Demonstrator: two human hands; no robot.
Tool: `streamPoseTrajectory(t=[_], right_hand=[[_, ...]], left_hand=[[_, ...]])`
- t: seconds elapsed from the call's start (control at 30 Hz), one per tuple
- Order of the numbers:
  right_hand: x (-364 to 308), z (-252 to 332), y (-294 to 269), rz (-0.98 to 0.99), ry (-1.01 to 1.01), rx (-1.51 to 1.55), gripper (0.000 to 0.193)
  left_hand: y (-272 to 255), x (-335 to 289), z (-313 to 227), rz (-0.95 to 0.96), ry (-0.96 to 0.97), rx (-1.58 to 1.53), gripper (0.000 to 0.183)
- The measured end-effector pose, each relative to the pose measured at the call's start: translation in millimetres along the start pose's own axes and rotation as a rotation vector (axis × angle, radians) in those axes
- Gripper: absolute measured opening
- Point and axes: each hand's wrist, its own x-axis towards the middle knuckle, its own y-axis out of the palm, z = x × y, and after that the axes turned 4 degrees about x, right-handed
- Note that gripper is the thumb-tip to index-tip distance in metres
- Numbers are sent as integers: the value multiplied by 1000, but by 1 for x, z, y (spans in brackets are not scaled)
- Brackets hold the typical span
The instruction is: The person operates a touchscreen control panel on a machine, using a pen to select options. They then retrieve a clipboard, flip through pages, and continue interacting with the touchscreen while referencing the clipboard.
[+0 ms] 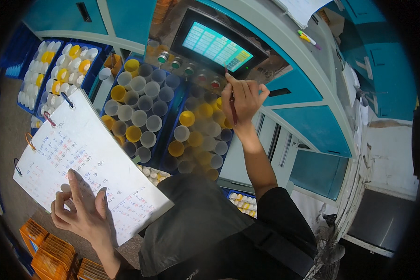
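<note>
My left hand (81,210) lies on a ring-bound notebook (140,196) covered in handwriting. Its index finger is stretched along the page, thumb apart and the other fingers partly curled. The notebook slants across my lap's left side, held by coloured rings along its far left edge. Up at the control panel, my right hand (245,95) is closed around a slim dark red pen (234,112). The pen's upper end comes close to the lower right edge of a lit touchscreen (214,44); contact cannot be made out.
Round push buttons (176,62) line the panel below the screen. Blue crates (165,135) hold white and yellow hollow tubes under it; more crates (63,74) stand at left. Orange baskets (51,256) sit at lower left. A yellow-green marker (307,37) lies on the machine's ledge.
</note>
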Motion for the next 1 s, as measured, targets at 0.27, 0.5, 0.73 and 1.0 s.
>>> streamPoseTrajectory(t=[0.27,0.5,0.73,1.0], right_hand=[[43,14,22,0,-66,2,30],[25,10,11,4,-35,23,21],[21,4,8,-26,-7,19,17],[6,-2,5,10,-51,1,20]], left_hand=[[-3,2,-2,2,-1,-22,75],[-2,1,-3,-65,-20,-34,72],[-2,1,-2,-19,-18,-22,72],[-1,-1,0,-51,-13,-24,73]])
